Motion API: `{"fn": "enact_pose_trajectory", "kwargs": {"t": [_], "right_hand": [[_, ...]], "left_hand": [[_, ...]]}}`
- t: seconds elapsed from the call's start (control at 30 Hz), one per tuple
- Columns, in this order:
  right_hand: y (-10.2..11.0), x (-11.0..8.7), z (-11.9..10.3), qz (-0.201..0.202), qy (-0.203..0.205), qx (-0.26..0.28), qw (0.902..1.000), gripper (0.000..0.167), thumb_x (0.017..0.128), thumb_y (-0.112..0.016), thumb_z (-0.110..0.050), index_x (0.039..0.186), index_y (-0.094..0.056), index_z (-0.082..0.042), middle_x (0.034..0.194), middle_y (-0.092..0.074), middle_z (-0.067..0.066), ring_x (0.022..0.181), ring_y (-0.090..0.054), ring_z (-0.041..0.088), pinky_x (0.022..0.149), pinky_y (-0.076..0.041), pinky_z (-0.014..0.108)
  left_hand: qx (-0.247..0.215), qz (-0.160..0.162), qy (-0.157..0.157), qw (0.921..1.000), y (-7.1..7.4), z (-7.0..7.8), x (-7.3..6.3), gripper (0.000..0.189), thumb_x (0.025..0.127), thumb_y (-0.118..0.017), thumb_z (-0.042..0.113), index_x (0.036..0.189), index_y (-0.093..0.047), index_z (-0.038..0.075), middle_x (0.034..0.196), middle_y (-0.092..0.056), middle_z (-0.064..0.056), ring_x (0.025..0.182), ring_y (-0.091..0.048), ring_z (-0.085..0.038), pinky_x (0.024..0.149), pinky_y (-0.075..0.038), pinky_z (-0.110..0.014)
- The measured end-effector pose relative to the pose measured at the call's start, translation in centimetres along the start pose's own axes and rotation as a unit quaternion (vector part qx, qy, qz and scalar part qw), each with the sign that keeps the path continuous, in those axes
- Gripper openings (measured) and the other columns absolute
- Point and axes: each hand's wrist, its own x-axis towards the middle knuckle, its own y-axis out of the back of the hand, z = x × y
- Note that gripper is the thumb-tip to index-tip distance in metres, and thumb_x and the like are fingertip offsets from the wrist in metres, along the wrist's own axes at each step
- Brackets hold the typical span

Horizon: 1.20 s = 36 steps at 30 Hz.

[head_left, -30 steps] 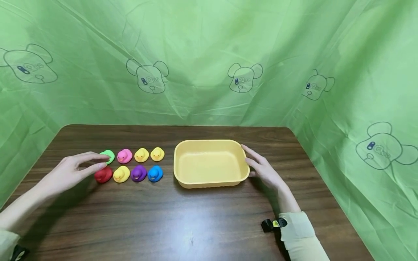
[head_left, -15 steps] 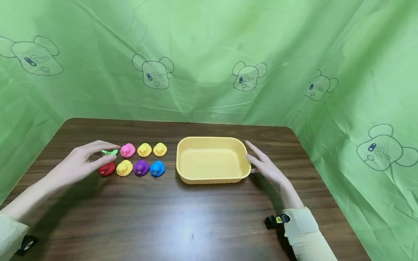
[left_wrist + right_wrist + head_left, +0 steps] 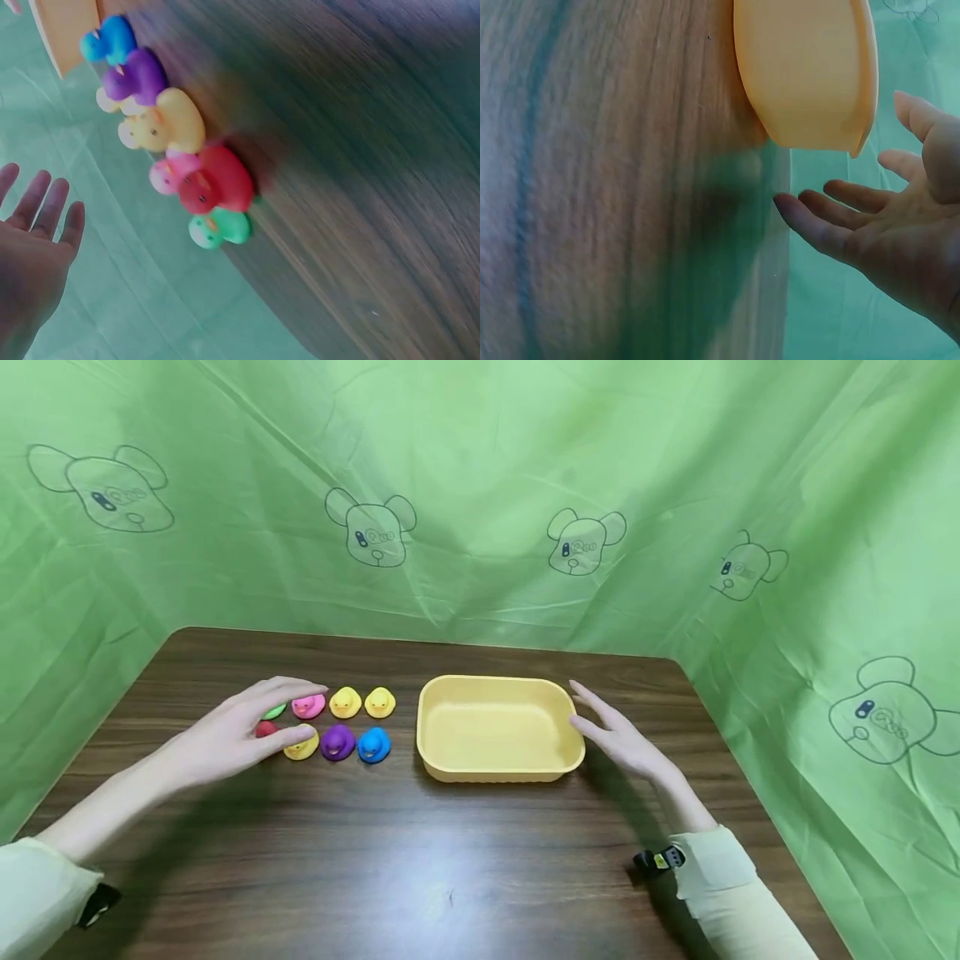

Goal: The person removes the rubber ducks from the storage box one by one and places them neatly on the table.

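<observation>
My left hand (image 3: pixel 225 735), fingers spread and holding nothing, hovers over the left end of two rows of rubber ducks. In the back row are a green duck (image 3: pixel 273 712), a pink duck (image 3: pixel 308 707) and two yellow ducks (image 3: pixel 346 703). The front row has a red duck (image 3: pixel 217 180), a yellow duck (image 3: pixel 176 124), a purple duck (image 3: pixel 337 743) and a blue duck (image 3: pixel 373 746). In the head view the hand partly hides the green and red ducks. My right hand (image 3: pixel 626 745), fingers extended, is just off the right side of a yellow plastic basin (image 3: pixel 498 776).
The brown wooden table (image 3: pixel 360 860) carries the ducks at left and the basin at centre. A green cloth (image 3: pixel 480 585) printed with bear heads hangs behind the table and along its sides. Dark straps with small devices (image 3: pixel 660 860) sit at both cuffs.
My left hand has moved right, from the green and red ducks toward the pink and front yellow ones. My right hand has eased slightly away from the basin. The head view has shifted slightly.
</observation>
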Motion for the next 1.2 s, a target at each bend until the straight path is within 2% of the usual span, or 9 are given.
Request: {"fn": "enact_pose_trajectory", "kwargs": {"t": [0.13,0.17,0.27,0.37,0.57,0.63,0.73,0.93,1.2], "right_hand": [[0.1,0.0,-0.4,0.018,0.007,-0.056,0.9982,0.067,0.106,-0.054,-0.045,0.164,-0.023,-0.031,0.171,-0.027,0.003,0.160,-0.023,0.030,0.126,-0.024,0.061],[0.1,-0.1,-0.5,0.021,0.010,-0.066,0.9976,0.067,0.106,-0.054,-0.046,0.164,-0.025,-0.030,0.171,-0.027,0.001,0.160,-0.023,0.030,0.127,-0.024,0.061],[0.0,-0.2,-0.8,0.033,0.022,-0.095,0.9947,0.066,0.105,-0.055,-0.046,0.163,-0.028,-0.030,0.171,-0.029,0.000,0.159,-0.024,0.029,0.126,-0.026,0.060],[-0.2,-0.2,-1.1,0.046,0.041,-0.122,0.9906,0.066,0.105,-0.057,-0.045,0.162,-0.032,-0.026,0.170,-0.031,0.004,0.158,-0.027,0.031,0.126,-0.026,0.060],[-0.9,0.3,-2.2,0.054,0.077,-0.169,0.9812,0.064,0.104,-0.057,-0.047,0.161,-0.033,-0.030,0.170,-0.029,0.005,0.157,-0.029,0.033,0.124,-0.028,0.062],[-1.2,0.4,-2.5,0.053,0.084,-0.180,0.9785,0.065,0.104,-0.057,-0.048,0.161,-0.032,-0.033,0.171,-0.027,0.004,0.157,-0.029,0.032,0.124,-0.029,0.063],[-1.5,0.3,-3.2,0.052,0.093,-0.197,0.9747,0.067,0.102,-0.058,-0.052,0.161,-0.030,-0.038,0.172,-0.025,-0.001,0.157,-0.029,0.032,0.123,-0.029,0.063],[-2.0,0.1,-4.5,0.044,0.134,-0.245,0.9591,0.069,0.101,-0.059,-0.053,0.161,-0.027,-0.043,0.171,-0.026,-0.003,0.156,-0.032,0.030,0.121,-0.028,0.069],[-2.5,-0.1,-5.9,0.026,0.215,-0.299,0.9292,0.072,0.100,-0.062,-0.049,0.162,-0.028,-0.037,0.172,-0.025,0.000,0.158,-0.028,0.030,0.124,-0.027,0.063]], "left_hand": [[-0.004,-0.012,-0.013,0.9998,-0.7,1.3,0.2,0.060,0.094,-0.077,0.030,0.149,-0.053,0.031,0.148,-0.057,0.005,0.129,-0.051,-0.013,0.082,-0.049,-0.025],[-0.005,-0.016,-0.019,0.9997,-0.8,1.5,0.3,0.060,0.094,-0.076,0.031,0.149,-0.052,0.030,0.148,-0.056,0.004,0.129,-0.052,-0.014,0.083,-0.049,-0.026],[-0.007,-0.034,-0.030,0.9990,-1.3,2.2,0.5,0.060,0.096,-0.073,0.036,0.151,-0.050,0.029,0.151,-0.054,0.004,0.134,-0.052,-0.017,0.094,-0.050,-0.033],[-0.008,-0.047,-0.035,0.9982,-1.8,2.7,0.6,0.060,0.098,-0.070,0.040,0.153,-0.048,0.029,0.154,-0.051,0.006,0.142,-0.048,-0.019,0.111,-0.043,-0.039],[-0.010,-0.054,-0.056,0.9969,-2.6,3.5,0.8,0.065,0.096,-0.070,0.044,0.155,-0.045,0.031,0.158,-0.048,0.007,0.145,-0.045,-0.016,0.116,-0.026,-0.008],[-0.006,-0.054,-0.067,0.9963,-2.7,3.9,1.0,0.067,0.096,-0.070,0.045,0.155,-0.044,0.031,0.159,-0.047,0.008,0.145,-0.046,-0.016,0.117,-0.022,-0.005],[0.014,-0.056,-0.090,0.9942,-2.9,4.6,1.3,0.069,0.096,-0.070,0.048,0.157,-0.042,0.031,0.160,-0.046,0.008,0.147,-0.046,-0.017,0.121,-0.026,-0.012],[0.068,-0.061,-0.138,0.9862,-3.5,6.0,1.3,0.076,0.095,-0.070,0.051,0.160,-0.036,0.030,0.164,-0.041,0.005,0.150,-0.041,-0.020,0.119,-0.039,-0.043],[0.099,-0.061,-0.189,0.9750,-4.3,7.5,1.0,0.077,0.097,-0.065,0.056,0.162,-0.030,0.036,0.167,-0.035,0.002,0.153,-0.037,-0.025,0.122,-0.033,-0.049]]}}
